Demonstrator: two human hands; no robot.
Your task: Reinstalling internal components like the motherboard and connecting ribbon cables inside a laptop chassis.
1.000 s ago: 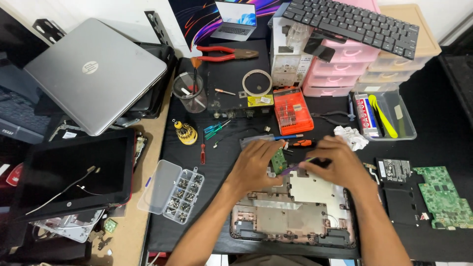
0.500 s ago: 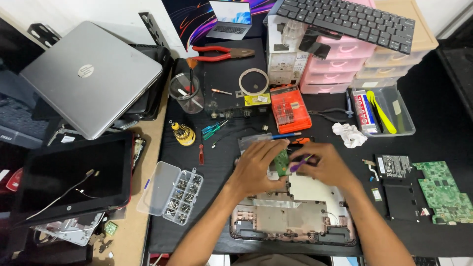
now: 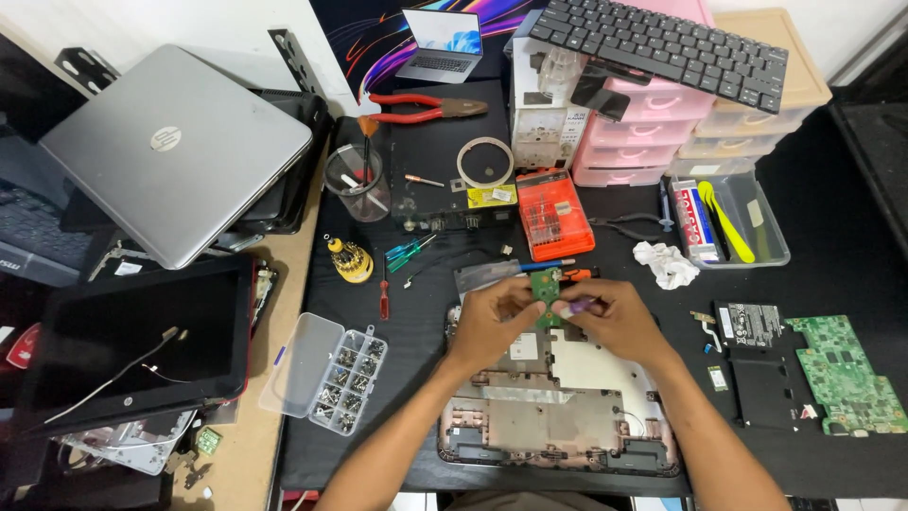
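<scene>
Head view: small flat green board (image 3: 546, 285)

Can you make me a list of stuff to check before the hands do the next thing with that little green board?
1. Little green board held by both hands: ok, left hand and right hand both pinch it.
2. Board held above the open laptop shell: ok.
3. Purple thing in the right fingers: cannot tell what it is.
4. Screw box near the left hand: ok, lid open.
5. Screwdrivers close by on the mat: ok.
6. Cables on the board: cannot tell, fingers hide it.
</scene>
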